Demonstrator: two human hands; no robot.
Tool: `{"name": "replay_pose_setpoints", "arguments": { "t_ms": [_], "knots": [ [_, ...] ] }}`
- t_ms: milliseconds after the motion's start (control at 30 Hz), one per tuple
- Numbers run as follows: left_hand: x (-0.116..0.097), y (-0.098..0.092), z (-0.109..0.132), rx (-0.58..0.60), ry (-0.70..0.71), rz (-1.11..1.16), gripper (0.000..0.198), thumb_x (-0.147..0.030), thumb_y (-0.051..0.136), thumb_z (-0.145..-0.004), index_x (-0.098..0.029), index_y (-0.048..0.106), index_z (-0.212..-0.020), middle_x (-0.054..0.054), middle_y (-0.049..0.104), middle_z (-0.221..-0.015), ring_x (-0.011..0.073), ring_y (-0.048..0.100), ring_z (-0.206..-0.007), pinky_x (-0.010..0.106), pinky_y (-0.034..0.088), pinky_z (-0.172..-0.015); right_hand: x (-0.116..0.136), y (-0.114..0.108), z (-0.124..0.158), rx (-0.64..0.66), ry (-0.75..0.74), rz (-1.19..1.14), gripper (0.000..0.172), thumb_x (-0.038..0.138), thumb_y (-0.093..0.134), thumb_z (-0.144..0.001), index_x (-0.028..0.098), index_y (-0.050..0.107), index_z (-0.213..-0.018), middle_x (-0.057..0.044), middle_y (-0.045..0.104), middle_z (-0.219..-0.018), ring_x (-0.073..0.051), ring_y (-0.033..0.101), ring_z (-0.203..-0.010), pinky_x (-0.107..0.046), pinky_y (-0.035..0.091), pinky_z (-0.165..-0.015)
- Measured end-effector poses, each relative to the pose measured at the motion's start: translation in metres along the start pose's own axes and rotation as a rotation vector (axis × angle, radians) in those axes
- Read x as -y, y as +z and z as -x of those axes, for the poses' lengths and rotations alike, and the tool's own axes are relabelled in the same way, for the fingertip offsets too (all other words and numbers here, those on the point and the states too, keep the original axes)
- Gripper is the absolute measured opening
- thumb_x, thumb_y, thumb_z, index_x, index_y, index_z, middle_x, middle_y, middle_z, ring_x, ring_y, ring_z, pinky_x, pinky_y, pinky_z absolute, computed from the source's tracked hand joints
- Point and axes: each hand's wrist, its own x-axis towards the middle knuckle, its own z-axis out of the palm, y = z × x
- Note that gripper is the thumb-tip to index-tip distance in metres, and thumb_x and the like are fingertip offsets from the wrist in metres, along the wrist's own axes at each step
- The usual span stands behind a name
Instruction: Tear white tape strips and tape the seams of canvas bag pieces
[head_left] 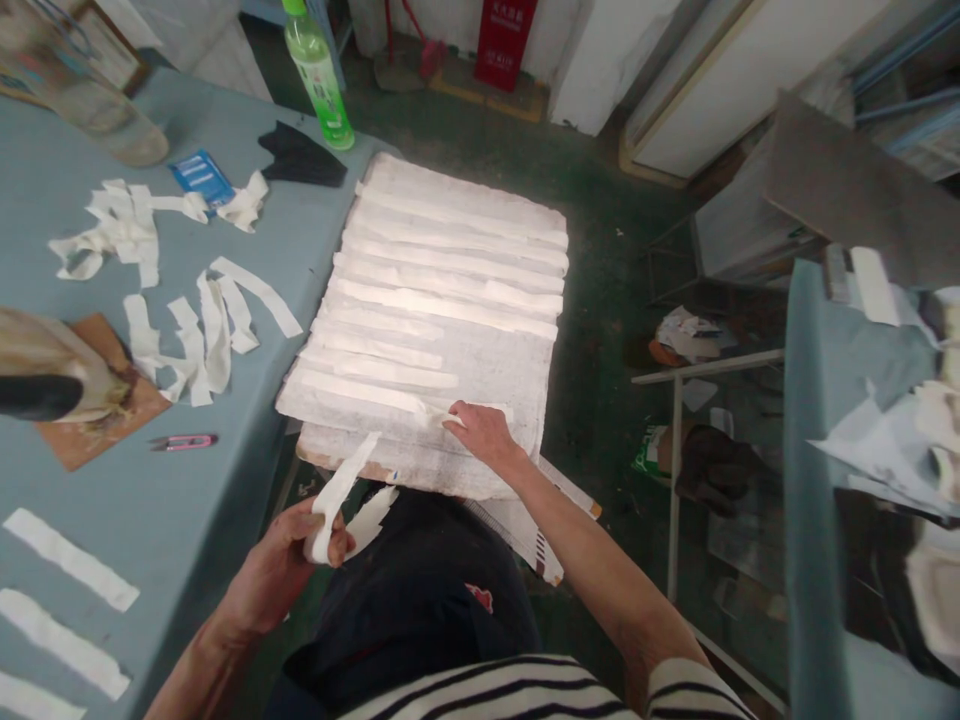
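Observation:
Before me lies a whitish board (495, 380) with several long white fabric strips (450, 265) laid across it in rows. My right hand (484, 430) pinches a white strip (375, 390) near the board's lower edge, its fingertips closed on the strip's right part. Off the board's lower left corner, my left hand (296, 545) is closed around a few loose white strips (346, 485), which fold over the fingers and stick out upward.
On the blue-green table (247, 430) at left are tangled strips (124, 230), thread snips (184, 442), a blue packet (202, 180), a green bottle (322, 85) and a brown board (82, 430). Another cloth-covered table (814, 480) stands at right, beside a metal frame (675, 480).

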Motion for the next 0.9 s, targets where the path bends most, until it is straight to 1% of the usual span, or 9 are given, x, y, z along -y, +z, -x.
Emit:
{"name": "replay_pose_setpoints", "arguments": {
  "t_ms": [133, 300, 433, 533, 633, 700, 800, 867, 900],
  "knots": [
    [0.009, 0.002, 0.003, -0.014, -0.009, 0.001, 0.039, -0.053, 0.077, -0.073, -0.020, 0.071, -0.052, 0.005, 0.065, -0.052, 0.0189, 0.052, -0.056, 0.031, 0.052, -0.067, -0.012, -0.003, 0.010, 0.023, 0.078, 0.039, 0.033, 0.048, 0.060, -0.108, 0.026, 0.067, -0.131, -0.008, 0.083, -0.113, -0.026, 0.076, -0.111, -0.032, 0.051, -0.088],
    [0.018, -0.003, 0.009, -0.064, -0.030, 0.032, 0.039, -0.054, 0.079, -0.072, -0.020, 0.071, -0.053, 0.006, 0.064, -0.051, 0.0190, 0.052, -0.055, 0.033, 0.054, -0.069, -0.042, -0.004, 0.025, -0.002, 0.150, 0.044, 0.032, 0.047, 0.059, -0.108, 0.027, 0.067, -0.131, -0.006, 0.083, -0.112, -0.025, 0.076, -0.110, -0.031, 0.050, -0.087],
    [0.026, -0.008, 0.017, -0.133, -0.036, 0.056, 0.034, -0.051, 0.082, -0.069, -0.021, 0.073, -0.055, 0.007, 0.065, -0.052, 0.0204, 0.052, -0.056, 0.034, 0.053, -0.064, -0.072, -0.004, 0.041, -0.033, 0.231, 0.045, 0.024, 0.044, 0.058, -0.108, 0.027, 0.072, -0.119, -0.004, 0.084, -0.106, -0.024, 0.077, -0.101, -0.029, 0.049, -0.083],
    [0.030, -0.012, 0.025, -0.147, -0.040, 0.060, 0.032, -0.051, 0.081, -0.068, -0.021, 0.074, -0.057, 0.006, 0.065, -0.053, 0.0207, 0.052, -0.057, 0.034, 0.054, -0.064, -0.093, -0.007, 0.056, -0.099, 0.321, 0.040, 0.020, 0.039, 0.059, -0.107, 0.028, 0.074, -0.114, -0.003, 0.083, -0.109, -0.022, 0.076, -0.102, -0.028, 0.048, -0.083],
    [0.035, -0.015, 0.030, -0.136, -0.054, 0.095, 0.031, -0.050, 0.082, -0.067, -0.022, 0.074, -0.058, 0.005, 0.066, -0.053, 0.0207, 0.053, -0.056, 0.035, 0.055, -0.063, -0.114, -0.014, 0.074, -0.197, 0.439, 0.033, 0.019, 0.035, 0.058, -0.106, 0.025, 0.073, -0.113, -0.005, 0.082, -0.114, -0.022, 0.075, -0.105, -0.029, 0.049, -0.084],
    [0.041, -0.019, 0.033, -0.141, -0.031, 0.144, 0.029, -0.048, 0.085, -0.065, -0.021, 0.075, -0.060, 0.004, 0.068, -0.054, 0.0203, 0.054, -0.055, 0.033, 0.054, -0.058, -0.123, -0.019, 0.089, -0.249, 0.501, 0.011, 0.018, 0.033, 0.060, -0.103, 0.024, 0.073, -0.111, -0.007, 0.081, -0.112, -0.023, 0.075, -0.104, -0.029, 0.050, -0.084],
    [0.055, -0.028, 0.041, -0.169, 0.048, 0.239, 0.029, -0.044, 0.090, -0.064, -0.018, 0.079, -0.069, 0.004, 0.073, -0.061, 0.0197, 0.059, -0.057, 0.030, 0.053, -0.057, -0.120, -0.022, 0.111, -0.283, 0.520, -0.067, 0.017, 0.034, 0.061, -0.099, 0.024, 0.073, -0.104, -0.006, 0.081, -0.102, -0.023, 0.075, -0.095, -0.032, 0.052, -0.082],
    [0.066, -0.037, 0.051, -0.191, 0.105, 0.290, 0.032, -0.044, 0.091, -0.063, -0.016, 0.080, -0.075, 0.005, 0.075, -0.065, 0.0203, 0.063, -0.059, 0.030, 0.056, -0.061, -0.100, -0.017, 0.121, -0.294, 0.471, -0.135, 0.019, 0.034, 0.057, -0.097, 0.024, 0.073, -0.102, -0.008, 0.081, -0.098, -0.025, 0.076, -0.091, -0.035, 0.055, -0.083],
    [0.072, -0.042, 0.057, -0.198, 0.135, 0.311, 0.033, -0.044, 0.092, -0.063, -0.016, 0.081, -0.077, 0.006, 0.077, -0.067, 0.0212, 0.066, -0.062, 0.031, 0.057, -0.064, -0.084, -0.013, 0.125, -0.296, 0.423, -0.170, 0.021, 0.034, 0.056, -0.097, 0.022, 0.072, -0.102, -0.010, 0.081, -0.099, -0.026, 0.076, -0.091, -0.038, 0.056, -0.085]
  ]
}}
